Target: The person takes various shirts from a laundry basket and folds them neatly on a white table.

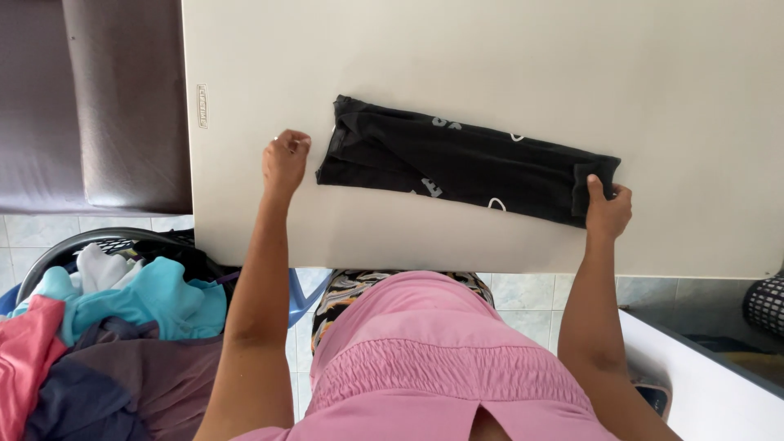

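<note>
Head view: black folded garment (465, 167) across the middle of the pale bench (653, 73), lying flat. Right hand (608, 208) at centre right — grip closed, pinching the garment's end. Left hand (285, 161) just left of the other end — fingers curled, holding nothing. Laundry basket (98, 278) of clothes at lower left.

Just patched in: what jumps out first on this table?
A long black folded garment lies across the middle of the pale table. The right hand pinches its right end, while the left hand rests beside its left end. A basket of coloured laundry sits at lower left.
</note>
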